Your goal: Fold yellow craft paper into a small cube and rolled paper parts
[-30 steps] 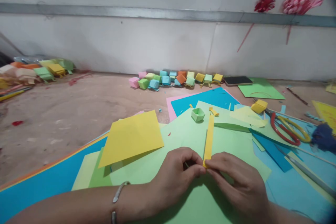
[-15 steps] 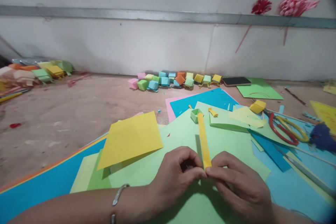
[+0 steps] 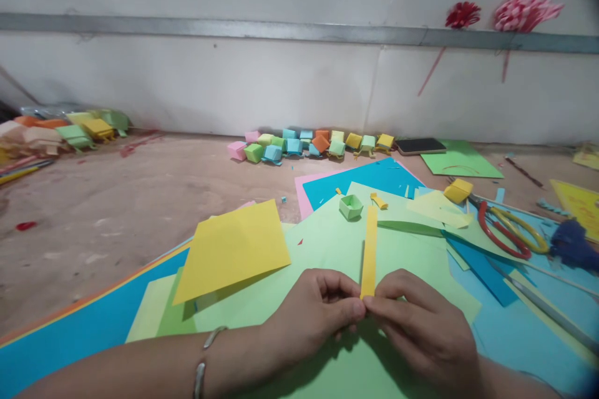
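Observation:
A narrow yellow paper strip (image 3: 370, 249) stands up between my hands, its lower end pinched at the fingertips. My left hand (image 3: 318, 305) closes thumb and fingers on that end from the left. From the right, my right hand (image 3: 425, 321) grips the same end, its thumb and forefinger pressed together. Both hands are over a light green paper sheet (image 3: 327, 249). Just beyond the strip's top sit a small open green paper box (image 3: 350, 207) and a little folded yellow paper piece (image 3: 379, 201). A yellow paper sheet (image 3: 234, 249) lies left of my hands.
Red and yellow handled scissors (image 3: 505, 230) lie at right beside a yellow paper cube (image 3: 458, 190) and a dark blue lump (image 3: 574, 243). Several small folded paper models (image 3: 294, 146) line the wall near a phone (image 3: 420, 146). More paper models (image 3: 75, 134) are piled far left.
The strip's upper end has swung to the right, from in front of the green box to beside it. My fingertips have shifted slightly at its lower end.

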Demonstrator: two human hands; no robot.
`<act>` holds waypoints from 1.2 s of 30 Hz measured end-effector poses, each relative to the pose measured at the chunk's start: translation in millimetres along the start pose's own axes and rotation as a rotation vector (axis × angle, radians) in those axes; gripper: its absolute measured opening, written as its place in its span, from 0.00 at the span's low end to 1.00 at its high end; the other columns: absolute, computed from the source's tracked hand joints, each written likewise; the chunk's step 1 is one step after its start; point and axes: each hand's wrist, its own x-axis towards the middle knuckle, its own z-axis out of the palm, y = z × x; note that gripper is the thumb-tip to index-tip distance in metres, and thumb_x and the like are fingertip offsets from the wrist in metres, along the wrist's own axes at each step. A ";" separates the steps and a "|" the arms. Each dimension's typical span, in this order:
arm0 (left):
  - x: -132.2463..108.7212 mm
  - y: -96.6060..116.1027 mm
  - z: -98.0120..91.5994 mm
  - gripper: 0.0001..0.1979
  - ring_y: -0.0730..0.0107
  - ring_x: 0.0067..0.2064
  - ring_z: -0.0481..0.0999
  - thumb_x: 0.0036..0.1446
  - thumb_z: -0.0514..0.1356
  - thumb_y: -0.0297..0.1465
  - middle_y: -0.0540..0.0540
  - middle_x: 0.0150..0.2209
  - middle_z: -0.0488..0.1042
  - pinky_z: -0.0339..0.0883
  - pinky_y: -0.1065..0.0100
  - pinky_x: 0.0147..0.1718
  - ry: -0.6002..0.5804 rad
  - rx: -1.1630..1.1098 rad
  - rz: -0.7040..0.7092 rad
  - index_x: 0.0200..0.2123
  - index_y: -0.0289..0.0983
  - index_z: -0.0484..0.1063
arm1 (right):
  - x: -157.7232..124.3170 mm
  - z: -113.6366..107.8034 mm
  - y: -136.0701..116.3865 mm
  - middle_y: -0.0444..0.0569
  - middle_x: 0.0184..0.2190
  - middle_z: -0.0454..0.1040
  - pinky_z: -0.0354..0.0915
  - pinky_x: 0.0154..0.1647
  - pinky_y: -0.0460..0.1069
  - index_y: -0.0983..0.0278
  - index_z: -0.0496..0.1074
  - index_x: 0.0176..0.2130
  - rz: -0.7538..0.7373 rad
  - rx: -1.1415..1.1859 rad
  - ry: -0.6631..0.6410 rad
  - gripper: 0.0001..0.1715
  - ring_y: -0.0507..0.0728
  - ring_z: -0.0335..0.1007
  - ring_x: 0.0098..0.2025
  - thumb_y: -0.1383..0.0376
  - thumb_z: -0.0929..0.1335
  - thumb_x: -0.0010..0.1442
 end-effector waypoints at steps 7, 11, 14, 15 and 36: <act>-1.3 4.6 0.7 0.15 0.78 0.22 0.62 0.41 0.70 0.38 0.50 0.19 0.69 0.53 0.73 0.21 0.044 0.050 0.085 0.25 0.32 0.75 | -1.5 6.9 -3.3 0.45 0.27 0.74 0.70 0.29 0.45 0.61 0.69 0.34 0.203 0.075 0.061 0.07 0.52 0.72 0.28 0.73 0.67 0.58; -0.8 0.6 2.4 0.08 0.76 0.23 0.65 0.42 0.67 0.31 0.50 0.20 0.70 0.56 0.73 0.23 0.117 0.127 0.121 0.22 0.32 0.74 | -3.7 9.6 -4.6 0.43 0.25 0.72 0.68 0.26 0.44 0.62 0.69 0.32 0.293 0.031 0.037 0.04 0.50 0.69 0.25 0.70 0.67 0.59; 0.9 -6.0 3.1 0.04 0.77 0.19 0.62 0.44 0.63 0.29 0.54 0.17 0.66 0.55 0.74 0.19 0.127 0.122 0.094 0.24 0.33 0.74 | -3.3 9.7 -6.0 0.42 0.24 0.72 0.67 0.27 0.43 0.62 0.70 0.31 0.306 0.016 0.056 0.06 0.49 0.69 0.24 0.70 0.66 0.59; 1.2 -7.8 3.1 0.03 0.78 0.18 0.61 0.45 0.62 0.28 0.55 0.16 0.65 0.54 0.74 0.18 0.124 0.126 0.100 0.25 0.34 0.74 | -3.2 9.6 -6.3 0.41 0.25 0.72 0.67 0.27 0.43 0.61 0.70 0.31 0.305 0.019 0.060 0.06 0.49 0.69 0.25 0.70 0.66 0.59; -2.1 -1.4 3.3 0.03 0.75 0.24 0.66 0.47 0.58 0.27 0.52 0.24 0.68 0.61 0.71 0.25 0.017 0.233 0.236 0.29 0.35 0.70 | -0.4 9.0 -3.7 0.41 0.21 0.64 0.60 0.22 0.44 0.62 0.68 0.24 0.588 0.295 0.004 0.06 0.50 0.61 0.22 0.70 0.67 0.52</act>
